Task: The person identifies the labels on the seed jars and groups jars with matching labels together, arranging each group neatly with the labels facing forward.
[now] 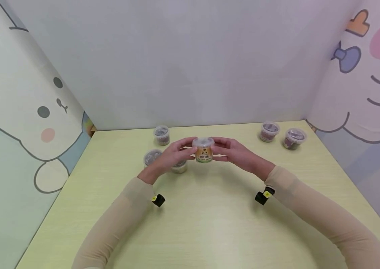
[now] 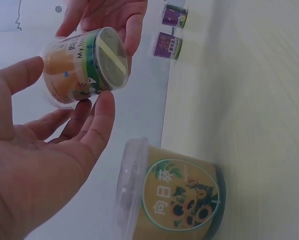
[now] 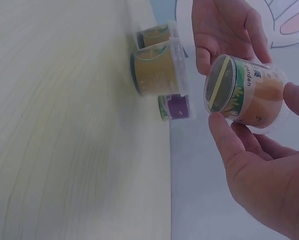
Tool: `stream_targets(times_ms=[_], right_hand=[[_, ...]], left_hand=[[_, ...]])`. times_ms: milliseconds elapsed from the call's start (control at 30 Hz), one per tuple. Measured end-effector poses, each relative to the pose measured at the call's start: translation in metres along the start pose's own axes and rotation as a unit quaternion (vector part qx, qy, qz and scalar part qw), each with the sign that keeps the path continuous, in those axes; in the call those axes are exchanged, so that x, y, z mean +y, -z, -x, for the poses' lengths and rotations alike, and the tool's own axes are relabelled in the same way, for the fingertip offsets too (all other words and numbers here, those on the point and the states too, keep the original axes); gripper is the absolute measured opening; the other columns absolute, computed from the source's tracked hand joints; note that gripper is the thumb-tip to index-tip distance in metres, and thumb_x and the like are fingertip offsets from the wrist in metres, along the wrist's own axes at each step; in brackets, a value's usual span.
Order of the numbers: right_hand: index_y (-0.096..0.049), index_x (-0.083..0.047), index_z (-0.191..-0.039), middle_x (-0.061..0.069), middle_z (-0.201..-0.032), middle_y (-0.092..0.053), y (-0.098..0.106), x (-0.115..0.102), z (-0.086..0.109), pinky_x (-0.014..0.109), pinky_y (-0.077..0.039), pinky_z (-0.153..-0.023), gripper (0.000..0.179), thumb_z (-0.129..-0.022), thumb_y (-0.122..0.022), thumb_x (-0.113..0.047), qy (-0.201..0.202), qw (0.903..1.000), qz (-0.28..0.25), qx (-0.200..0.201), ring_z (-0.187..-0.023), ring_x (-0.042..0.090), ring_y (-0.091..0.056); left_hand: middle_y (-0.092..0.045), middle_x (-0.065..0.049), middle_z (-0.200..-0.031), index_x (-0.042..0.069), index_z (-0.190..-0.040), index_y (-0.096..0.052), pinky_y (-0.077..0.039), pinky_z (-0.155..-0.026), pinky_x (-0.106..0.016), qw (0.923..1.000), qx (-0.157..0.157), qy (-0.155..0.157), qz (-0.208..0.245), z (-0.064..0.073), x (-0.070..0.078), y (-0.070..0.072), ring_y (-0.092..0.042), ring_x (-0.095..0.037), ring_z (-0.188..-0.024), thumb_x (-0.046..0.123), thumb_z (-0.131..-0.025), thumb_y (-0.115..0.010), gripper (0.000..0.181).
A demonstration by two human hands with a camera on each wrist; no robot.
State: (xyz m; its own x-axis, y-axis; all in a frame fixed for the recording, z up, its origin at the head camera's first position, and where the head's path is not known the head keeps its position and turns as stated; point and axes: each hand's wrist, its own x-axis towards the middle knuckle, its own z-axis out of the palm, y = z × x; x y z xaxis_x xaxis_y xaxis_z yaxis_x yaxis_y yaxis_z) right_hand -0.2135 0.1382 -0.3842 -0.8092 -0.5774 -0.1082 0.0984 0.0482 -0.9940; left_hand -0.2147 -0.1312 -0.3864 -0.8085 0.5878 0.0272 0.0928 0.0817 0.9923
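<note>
Cup (image 3: 259,97) marked "garden", gripped by left hand (image 1: 174,152), right hand (image 1: 237,152); nearby tub (image 2: 182,197): "向日葵".

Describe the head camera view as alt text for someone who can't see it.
A person's left hand and right hand hold an orange-labelled lidded tub above a pale table. Three tubs stand near the left hand, two tubs at the far right.
</note>
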Motion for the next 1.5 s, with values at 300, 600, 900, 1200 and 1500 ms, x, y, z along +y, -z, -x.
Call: stream_targets(times_ms=[300,600,900,1200,1500], right_hand=[[-0.033,-0.01,-0.158,0.01,-0.144,-0.054,0.002,0.005,-0.001,0.042,-0.048,-0.105,0.071,-0.099,-0.069,-0.028,0.019,0.9942,0.104,-0.022,-0.128,0.026,-0.057],[-0.032,-0.006,-0.159,0.009,-0.148,-0.049,0.001,0.01,-0.006,0.043,-0.052,-0.099,0.081,-0.094,-0.076,-0.026,0.051,0.9761,0.21,-0.025,-0.133,0.031,-0.051],[-0.028,-0.006,-0.16,0.013,-0.151,-0.045,-0.002,0.019,-0.009,0.042,-0.053,-0.098,0.083,-0.094,-0.076,-0.019,0.057,0.9688,0.236,-0.047,-0.134,0.035,-0.05],[-0.025,-0.001,-0.159,0.017,-0.152,-0.044,-0.003,0.03,-0.013,0.042,-0.051,-0.101,0.083,-0.094,-0.075,-0.016,0.053,0.9684,0.238,-0.053,-0.135,0.037,-0.049],[-0.025,0.0,-0.159,0.019,-0.152,-0.043,-0.004,0.037,-0.015,0.045,-0.051,-0.101,0.084,-0.094,-0.075,-0.016,0.039,0.9674,0.246,-0.046,-0.135,0.039,-0.048]], left_hand=[[-0.058,-0.005,-0.138,0.012,-0.151,-0.047,-0.05,-0.102,-0.041,0.9943,-0.021,0.021,-0.102,0.004,0.006,0.009,-0.061,-0.024,-0.119,0.028,-0.1,-0.068,0.057],[-0.062,-0.007,-0.129,0.006,-0.151,-0.046,-0.051,-0.1,-0.036,0.9792,-0.056,0.0,-0.195,0.004,0.005,0.015,-0.06,-0.029,-0.116,0.024,-0.096,-0.073,0.064],[-0.063,-0.008,-0.132,0.001,-0.147,-0.051,-0.048,-0.101,-0.041,0.9196,-0.078,-0.05,-0.382,0.0,0.008,0.012,-0.058,-0.026,-0.117,0.024,-0.096,-0.073,0.06],[-0.065,-0.013,-0.125,0.0,-0.141,-0.056,-0.047,-0.1,-0.041,0.8603,-0.086,-0.061,-0.499,-0.006,0.005,0.004,-0.059,-0.028,-0.112,0.025,-0.095,-0.074,0.056],[-0.062,-0.017,-0.134,0.001,-0.144,-0.053,-0.042,-0.106,-0.048,0.8279,-0.086,-0.029,-0.554,-0.009,0.005,-0.002,-0.054,-0.033,-0.124,0.028,-0.095,-0.074,0.06]])
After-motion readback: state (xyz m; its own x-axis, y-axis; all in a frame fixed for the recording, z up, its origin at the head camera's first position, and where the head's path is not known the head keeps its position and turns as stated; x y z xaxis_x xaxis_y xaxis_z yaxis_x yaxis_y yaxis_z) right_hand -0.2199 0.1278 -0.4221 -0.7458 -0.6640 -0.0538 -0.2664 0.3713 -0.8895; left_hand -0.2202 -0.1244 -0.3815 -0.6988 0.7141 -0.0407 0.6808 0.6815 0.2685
